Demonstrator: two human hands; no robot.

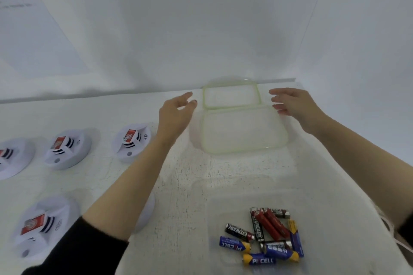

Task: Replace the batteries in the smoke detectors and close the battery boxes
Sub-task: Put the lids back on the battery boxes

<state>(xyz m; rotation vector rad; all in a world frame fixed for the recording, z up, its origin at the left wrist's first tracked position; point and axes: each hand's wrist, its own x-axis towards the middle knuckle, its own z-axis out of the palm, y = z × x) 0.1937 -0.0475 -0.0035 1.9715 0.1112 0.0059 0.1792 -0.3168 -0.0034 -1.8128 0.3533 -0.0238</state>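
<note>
A clear plastic box with a green rim (243,129) lies at the far side of the white table, and its lid (231,96) rests just behind it against the wall. My left hand (176,114) hovers open at the box's left side. My right hand (292,105) hovers open at its right side. Neither touches it. Several white round smoke detectors with red labels lie at the left: one (131,140) near my left wrist, one (67,148) further left, one (39,225) at the front left. Several loose batteries (263,236) lie inside a clear container at the front.
Another smoke detector (11,158) is cut off by the left edge, and one (145,212) is mostly hidden under my left forearm. A white wall (201,18) stands right behind the table. The battery container's wall (214,210) is barely visible.
</note>
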